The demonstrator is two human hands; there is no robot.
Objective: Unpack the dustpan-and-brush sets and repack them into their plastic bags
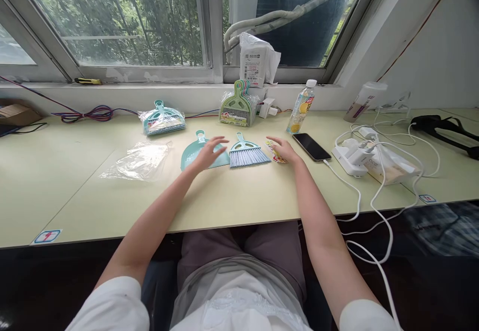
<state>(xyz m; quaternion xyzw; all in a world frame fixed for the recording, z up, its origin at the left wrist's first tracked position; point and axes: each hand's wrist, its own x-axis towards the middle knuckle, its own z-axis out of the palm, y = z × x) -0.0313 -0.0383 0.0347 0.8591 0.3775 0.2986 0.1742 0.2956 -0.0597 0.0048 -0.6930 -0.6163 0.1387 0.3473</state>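
Observation:
My left hand [210, 155] hovers over the right part of a teal dustpan [190, 153], its fingers spread and nothing in them. Beside the dustpan lies a small hand brush [245, 154] with a light teal handle and pale blue bristles, between my two hands. My right hand [284, 150] rests over a colourful printed card [276, 152], with the fingers stretched out across it. Part of the card is hidden under this hand. To the left, a crumpled clear plastic bag [139, 161] lies flat on the table.
Behind stand a wrapped teal dustpan set [161, 119] and a stack of wrapped sets [237, 106], green in front. On the right are a drink bottle [300, 107], a phone [311, 146], a power strip [352, 157] and loose white cables. The table's front edge [239, 225] is near my lap.

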